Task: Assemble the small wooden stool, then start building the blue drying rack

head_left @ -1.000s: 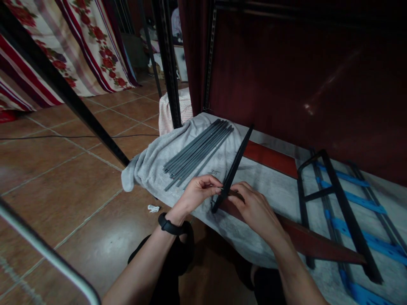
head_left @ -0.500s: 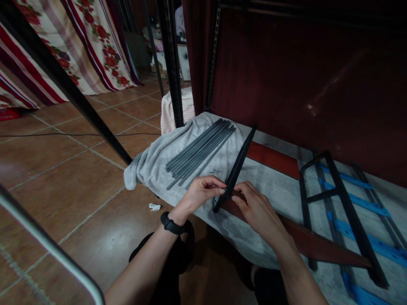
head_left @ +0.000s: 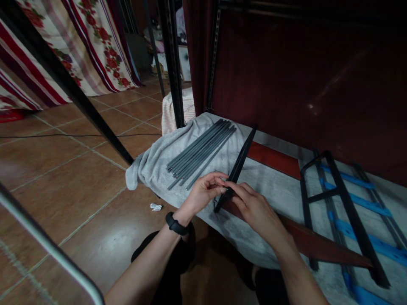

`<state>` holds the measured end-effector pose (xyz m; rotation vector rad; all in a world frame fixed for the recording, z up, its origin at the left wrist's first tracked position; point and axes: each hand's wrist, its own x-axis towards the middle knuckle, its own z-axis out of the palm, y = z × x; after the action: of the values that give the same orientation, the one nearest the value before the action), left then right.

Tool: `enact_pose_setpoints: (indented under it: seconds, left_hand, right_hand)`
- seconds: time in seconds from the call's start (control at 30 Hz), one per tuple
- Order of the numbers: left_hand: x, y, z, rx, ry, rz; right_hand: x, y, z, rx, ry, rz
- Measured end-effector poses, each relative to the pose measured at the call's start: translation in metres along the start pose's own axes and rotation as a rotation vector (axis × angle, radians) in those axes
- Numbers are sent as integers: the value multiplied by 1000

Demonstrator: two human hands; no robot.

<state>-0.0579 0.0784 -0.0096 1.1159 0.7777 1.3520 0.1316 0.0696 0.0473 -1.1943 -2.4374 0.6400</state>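
A long black metal strip (head_left: 242, 159) lies tilted across a grey towel (head_left: 165, 159) and a dark red board (head_left: 318, 245). My left hand (head_left: 205, 190), with a black band on the wrist, pinches at the strip's near end from the left; what its fingertips hold is too small to make out. My right hand (head_left: 254, 207) grips the same near end from the right, fingers curled against it. A bundle of several grey rods (head_left: 200, 152) lies on the towel just beyond my left hand. A few small screws (head_left: 215, 171) sit between the rods and the strip.
A black frame with blue crossbars (head_left: 343, 199) lies at the right. A dark red panel (head_left: 302, 72) stands behind the work area. Black shelf uprights (head_left: 171, 63) rise at the back. Tiled floor (head_left: 63, 169), a scrap of white paper (head_left: 155, 207) and a floral cloth (head_left: 95, 38) lie to the left.
My left hand's fingers have shifted slightly up and right along the strip's near end. My right hand has closed in toward it. The strip stays where it was.
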Motion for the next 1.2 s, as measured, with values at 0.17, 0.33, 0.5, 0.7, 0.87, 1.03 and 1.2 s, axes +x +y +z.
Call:
enact_pose_setpoints:
  seconds: [0.17, 0.33, 0.5, 0.7, 0.87, 1.03, 1.2]
  left_hand:
    - [-3, 2, -1, -16, 16, -79]
    - [-3, 4, -1, -26, 38, -143]
    - [-1, 2, -2, -23, 23, -95]
    - [-1, 1, -5, 1, -24, -59]
    - [-1, 1, -5, 16, -23, -37]
    - [-2, 3, -6, 7, -32, -60]
    - [-3, 5, -5, 7, 1, -110]
  right_hand:
    - [0, 0, -1, -53, -22, -18]
    - [-1, 0, -1, -67, -28, 2]
    - [-1, 2, 0, -76, 0, 14]
    - [-1, -2, -2, -98, -26, 7]
    - [-1, -15, 0, -202, -38, 84]
    - [3, -18, 8, -301, 15, 177]
    - [4, -17, 9, -290, 16, 149]
